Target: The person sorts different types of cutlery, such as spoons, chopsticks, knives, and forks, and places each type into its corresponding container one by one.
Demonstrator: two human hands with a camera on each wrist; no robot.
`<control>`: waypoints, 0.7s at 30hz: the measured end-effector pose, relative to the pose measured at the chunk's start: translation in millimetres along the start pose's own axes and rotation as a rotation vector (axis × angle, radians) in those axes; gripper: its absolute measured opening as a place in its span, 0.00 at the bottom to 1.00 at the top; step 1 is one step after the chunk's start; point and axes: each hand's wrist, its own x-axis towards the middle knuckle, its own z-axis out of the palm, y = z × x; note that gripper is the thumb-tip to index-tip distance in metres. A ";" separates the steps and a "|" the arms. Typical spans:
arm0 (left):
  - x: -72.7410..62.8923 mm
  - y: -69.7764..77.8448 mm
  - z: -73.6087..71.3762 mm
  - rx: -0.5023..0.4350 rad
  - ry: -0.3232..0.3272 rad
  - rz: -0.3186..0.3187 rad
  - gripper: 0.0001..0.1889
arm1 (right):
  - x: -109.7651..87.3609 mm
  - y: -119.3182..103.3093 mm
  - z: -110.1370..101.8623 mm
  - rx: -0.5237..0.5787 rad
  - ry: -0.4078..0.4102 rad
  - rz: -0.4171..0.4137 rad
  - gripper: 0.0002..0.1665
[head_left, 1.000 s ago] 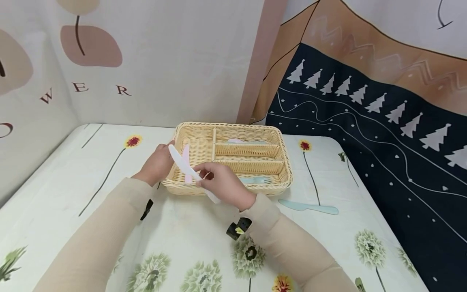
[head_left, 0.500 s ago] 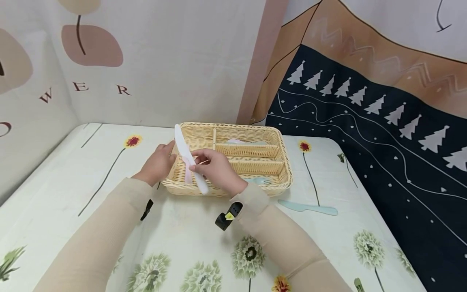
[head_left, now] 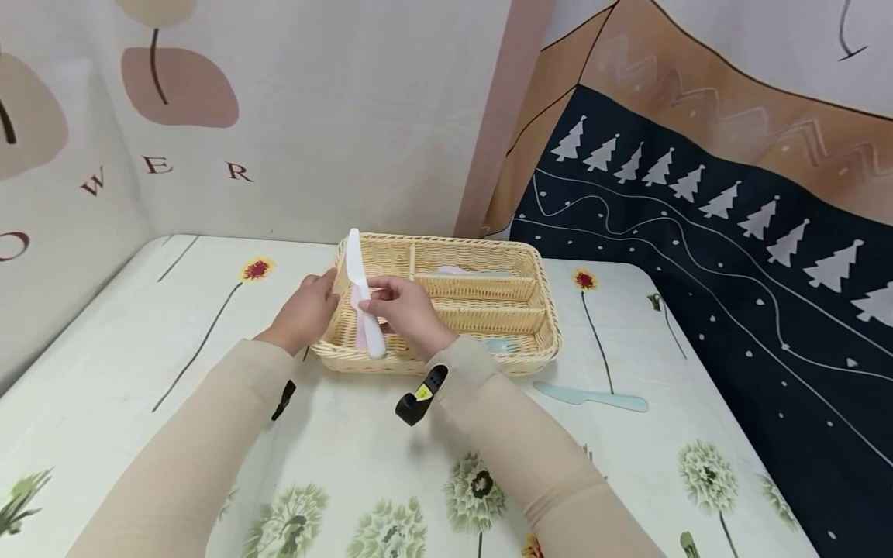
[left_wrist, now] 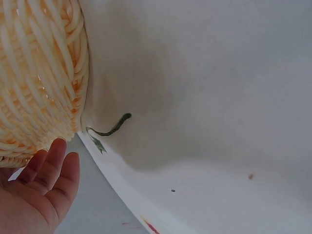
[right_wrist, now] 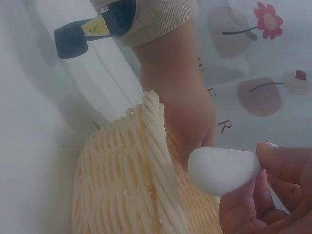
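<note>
My right hand (head_left: 412, 314) pinches a white knife (head_left: 356, 260) between thumb and fingers, above the left compartment of a wicker basket (head_left: 432, 364). The blade points up and away; the rounded handle end (right_wrist: 222, 170) fills part of the right wrist view. Below it, a pink knife (head_left: 360, 335) lies in that compartment, partly hidden. My left hand (head_left: 303, 310) rests at the basket's left side. In the left wrist view its fingers (left_wrist: 68, 178) reach toward the woven wall (left_wrist: 41, 78), fairly straight, with the thumb not seen.
A light blue fork (head_left: 502, 346) lies in the basket's front right compartment, partly hidden by my right hand. Pink and light blue cutlery (head_left: 453, 270) sits in the back compartment. On the flowered tablecloth, a light blue knife (head_left: 593, 397) lies right of the basket.
My right hand has moved slightly left and away from me, turning the white knife from a slant to nearly upright in the head view. My left hand stays at the basket's side.
</note>
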 end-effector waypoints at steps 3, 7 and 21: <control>-0.2 -0.8 2.0 0.004 -0.006 0.003 0.29 | 5.2 3.5 3.0 0.055 0.021 0.047 0.20; -0.9 0.5 4.6 0.016 -0.007 0.007 0.28 | 11.4 8.2 5.9 0.113 0.035 0.091 0.19; -2.0 1.6 -0.2 0.016 0.025 0.014 0.28 | 30.9 14.0 23.0 0.191 0.076 0.169 0.21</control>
